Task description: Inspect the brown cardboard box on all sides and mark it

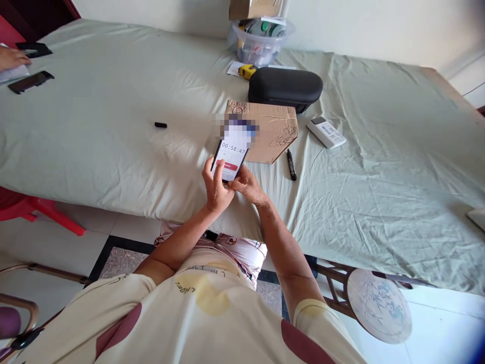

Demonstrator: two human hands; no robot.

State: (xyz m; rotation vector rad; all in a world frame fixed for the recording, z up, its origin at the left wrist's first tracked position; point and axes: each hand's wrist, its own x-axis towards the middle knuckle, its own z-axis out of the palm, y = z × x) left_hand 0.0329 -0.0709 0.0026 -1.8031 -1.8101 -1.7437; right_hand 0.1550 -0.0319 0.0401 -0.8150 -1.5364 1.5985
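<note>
Both my hands hold a smartphone [230, 156] above the table's front edge. Its screen reads 00:58:47 over a red button; the upper part is blurred out. My left hand [217, 189] grips the phone's lower left, with a finger over the screen near the red button. At the lower right corner, my right hand [248, 186] is closed on the phone, some fingers hidden behind it. Just beyond stands a cardboard box [271, 131] with dark drawings on it. A black marker [291, 165] lies to the box's right, and a black marker cap [160, 125] lies off to the left.
A black hard case [286, 86] sits behind the box, near a yellow tape measure [247, 71] and a filled plastic basket [259, 48]. A white device [326, 133] lies right. At far left, another person's hand [13, 58] rests near a dark phone-like object [31, 82].
</note>
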